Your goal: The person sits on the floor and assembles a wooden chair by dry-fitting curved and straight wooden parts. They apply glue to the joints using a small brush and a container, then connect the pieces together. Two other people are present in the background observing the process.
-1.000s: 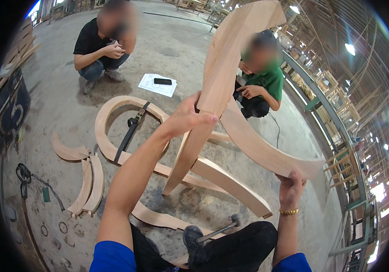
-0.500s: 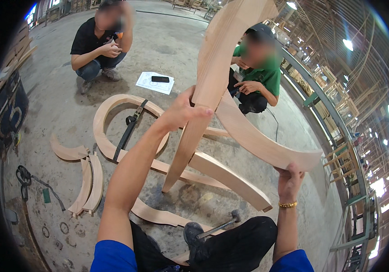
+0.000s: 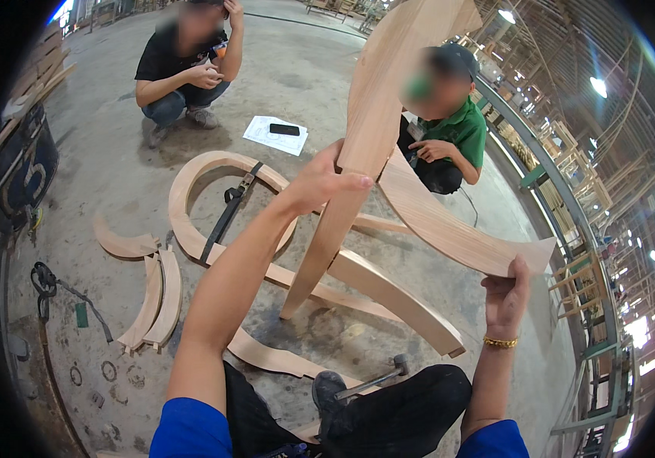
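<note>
A pale wooden frame of joined curved pieces stands in front of me. My left hand [image 3: 320,183] is closed around it at the joint where a broad upright piece [image 3: 384,99] meets a tapering leg [image 3: 313,263]. From that joint a curved arm piece [image 3: 457,225] sweeps to the right. Its far end rests in my right hand [image 3: 506,299], with fingers on the front face and lower edge. A second curved piece [image 3: 396,298] extends lower right from the leg. Behind my left forearm lies a rounded wooden loop [image 3: 182,198] with a black strap [image 3: 224,217] buckled across it.
Loose curved pieces [image 3: 161,301] lie on the floor at left, beside a dark strap [image 3: 83,301]. A hammer [image 3: 377,378] lies by my shoe. Papers with a phone [image 3: 284,130] are farther off. Two people crouch opposite, one in black [image 3: 182,61], one in green [image 3: 465,133].
The whole view has shifted slightly, so the scene sits farther right. My right hand has changed its hold a little at the arm piece's end. The left hand keeps its grip.
</note>
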Motion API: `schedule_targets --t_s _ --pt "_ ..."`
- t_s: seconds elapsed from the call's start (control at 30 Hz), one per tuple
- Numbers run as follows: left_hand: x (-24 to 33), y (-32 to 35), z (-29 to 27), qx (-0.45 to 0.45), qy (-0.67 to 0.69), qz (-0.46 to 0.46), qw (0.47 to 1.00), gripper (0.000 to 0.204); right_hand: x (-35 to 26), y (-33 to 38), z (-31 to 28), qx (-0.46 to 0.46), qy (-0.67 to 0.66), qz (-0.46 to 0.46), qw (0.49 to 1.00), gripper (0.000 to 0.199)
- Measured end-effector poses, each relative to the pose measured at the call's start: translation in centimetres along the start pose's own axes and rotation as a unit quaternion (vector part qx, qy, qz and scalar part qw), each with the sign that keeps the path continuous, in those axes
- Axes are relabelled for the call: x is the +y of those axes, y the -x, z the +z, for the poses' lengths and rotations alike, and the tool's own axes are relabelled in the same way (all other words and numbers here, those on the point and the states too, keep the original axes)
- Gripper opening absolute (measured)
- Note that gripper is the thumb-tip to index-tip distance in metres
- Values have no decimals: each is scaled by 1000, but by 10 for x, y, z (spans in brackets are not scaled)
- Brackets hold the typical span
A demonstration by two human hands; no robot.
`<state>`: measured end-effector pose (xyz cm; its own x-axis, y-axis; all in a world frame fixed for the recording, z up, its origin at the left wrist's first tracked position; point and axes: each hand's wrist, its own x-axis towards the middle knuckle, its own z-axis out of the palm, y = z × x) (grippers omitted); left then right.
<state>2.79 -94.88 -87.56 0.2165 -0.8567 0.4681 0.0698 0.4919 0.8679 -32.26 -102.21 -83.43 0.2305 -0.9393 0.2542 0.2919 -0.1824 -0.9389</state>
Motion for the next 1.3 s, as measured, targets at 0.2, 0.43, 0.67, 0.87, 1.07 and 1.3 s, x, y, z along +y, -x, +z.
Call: schedule_targets --t_s 0.2,0.43,0.67,0.87,1.07,1.3 --pt "4 1 6 -12 -23 1 1000 77 34 4 16 -135 -84 0 987 58" --pt "12 -6 11 96 -33 -39 994 61 51 14 9 -182 -33 -24 982 78" --pt "16 -19 2 249 -63 29 966 67 59 6 24 -313 -57 -87 944 85" --pt "19 -12 -14 262 -105 25 959 70 32 4 45 -258 -38 -71 963 73" --pt "18 -12 -23 289 -123 57 948 69 -5 2 69 -216 -32 25 976 69" --pt "22 -10 -31 252 -41 23 967 67 53 -5 42 -299 54 -154 940 66"
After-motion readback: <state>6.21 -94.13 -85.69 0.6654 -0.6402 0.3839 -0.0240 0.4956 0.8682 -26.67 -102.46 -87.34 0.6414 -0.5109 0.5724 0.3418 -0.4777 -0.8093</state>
